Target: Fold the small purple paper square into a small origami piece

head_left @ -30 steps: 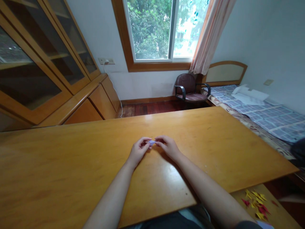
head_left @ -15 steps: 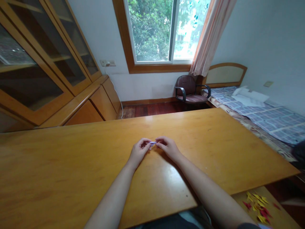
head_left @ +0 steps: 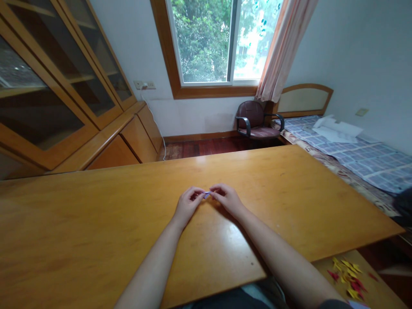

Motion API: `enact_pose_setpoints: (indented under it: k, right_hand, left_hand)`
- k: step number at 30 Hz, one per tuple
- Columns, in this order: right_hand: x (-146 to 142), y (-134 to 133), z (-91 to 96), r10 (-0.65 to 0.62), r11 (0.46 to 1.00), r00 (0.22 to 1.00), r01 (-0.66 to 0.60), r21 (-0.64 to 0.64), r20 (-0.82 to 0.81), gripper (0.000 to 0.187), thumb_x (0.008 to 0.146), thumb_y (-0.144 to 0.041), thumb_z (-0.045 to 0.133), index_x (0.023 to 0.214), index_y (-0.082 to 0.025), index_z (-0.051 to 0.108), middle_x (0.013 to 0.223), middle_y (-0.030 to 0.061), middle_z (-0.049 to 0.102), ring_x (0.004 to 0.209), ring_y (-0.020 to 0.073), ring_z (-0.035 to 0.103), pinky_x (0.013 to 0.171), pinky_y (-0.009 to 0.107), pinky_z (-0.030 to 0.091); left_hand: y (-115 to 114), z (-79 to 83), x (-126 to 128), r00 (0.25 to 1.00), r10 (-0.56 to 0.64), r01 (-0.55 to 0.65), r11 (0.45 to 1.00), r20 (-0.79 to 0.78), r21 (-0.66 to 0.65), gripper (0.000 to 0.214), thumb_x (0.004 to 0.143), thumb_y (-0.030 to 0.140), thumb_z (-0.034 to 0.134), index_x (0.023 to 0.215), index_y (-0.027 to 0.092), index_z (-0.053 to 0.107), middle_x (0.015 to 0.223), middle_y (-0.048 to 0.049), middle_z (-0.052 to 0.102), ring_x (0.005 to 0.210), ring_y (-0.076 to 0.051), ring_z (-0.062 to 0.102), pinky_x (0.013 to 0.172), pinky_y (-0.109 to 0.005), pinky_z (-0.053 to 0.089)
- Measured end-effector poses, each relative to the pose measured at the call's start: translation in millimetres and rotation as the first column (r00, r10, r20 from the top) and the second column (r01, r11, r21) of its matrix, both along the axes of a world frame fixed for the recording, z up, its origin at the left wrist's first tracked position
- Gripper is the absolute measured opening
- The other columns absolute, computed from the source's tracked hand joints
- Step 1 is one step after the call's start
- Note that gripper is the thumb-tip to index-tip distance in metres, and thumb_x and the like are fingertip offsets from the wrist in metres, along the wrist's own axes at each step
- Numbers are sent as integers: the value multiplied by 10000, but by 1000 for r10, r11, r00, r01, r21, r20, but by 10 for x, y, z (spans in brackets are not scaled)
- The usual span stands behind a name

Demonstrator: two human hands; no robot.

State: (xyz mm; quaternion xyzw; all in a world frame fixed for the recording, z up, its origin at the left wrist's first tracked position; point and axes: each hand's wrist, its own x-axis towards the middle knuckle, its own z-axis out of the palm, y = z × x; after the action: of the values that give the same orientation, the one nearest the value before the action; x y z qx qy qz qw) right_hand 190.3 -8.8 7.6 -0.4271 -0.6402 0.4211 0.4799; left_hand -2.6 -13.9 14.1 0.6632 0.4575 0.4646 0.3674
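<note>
A small piece of folded purple paper [head_left: 207,195] is pinched between my two hands, just above the middle of the wooden table [head_left: 128,206]. My left hand [head_left: 189,203] grips its left end with thumb and fingertips. On the other side, my right hand [head_left: 227,198] pinches the right end. The fingers cover much of the paper, so its exact folded shape is too small to make out.
Several yellow and red folded paper pieces [head_left: 349,274] lie on a lower wooden surface [head_left: 383,292] at the bottom right. Beyond the table stand a maroon armchair [head_left: 255,120] and a bed [head_left: 350,159]. A glass-fronted cabinet [head_left: 90,137] lines the left side.
The purple paper has tilted slightly between my fingers, and the fingertips have drawn a little closer together. Both arms stay almost where they were.
</note>
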Motion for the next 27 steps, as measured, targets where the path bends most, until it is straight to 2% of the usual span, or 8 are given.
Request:
enact_pose_setpoints:
  k: [5,13,18,27]
  right_hand:
    - [-2,-1,10,6,1000,1000,-6,-11,2,161,822,-285,681,948,-186,697,881,46,724,730,157,672,710,298,547]
    - [-20,-1,-3,78,994,997,-78,-76,5,341,814,-373,711,1091,-185,646,884,41,714,738,153,668,664,282,542]
    - [-30,-2,16,99,992,995,-96,-76,33,310,837,-336,680,1097,-179,620,838,27,699,701,144,652,670,282,531]
    - [-6,27,-38,112,985,994,-113,-127,-18,260,839,-270,628,1083,-180,607,830,9,668,669,119,620,609,238,499]
  left_hand:
    - [-4,48,4,999,10,-7,996,-33,87,119,865,298,655,830,204,720,834,-30,648,764,-158,608,692,-252,471]
    - [-35,50,27,996,62,-52,990,-68,129,118,831,304,693,776,205,723,758,-26,646,718,-162,597,657,-253,456]
    - [-45,51,35,991,50,-25,981,-124,195,112,847,295,681,782,212,719,758,-26,653,720,-163,606,665,-256,462]
    - [-37,5,41,981,-11,61,965,-193,255,100,892,279,639,891,241,731,822,-31,698,781,-174,634,724,-279,483]
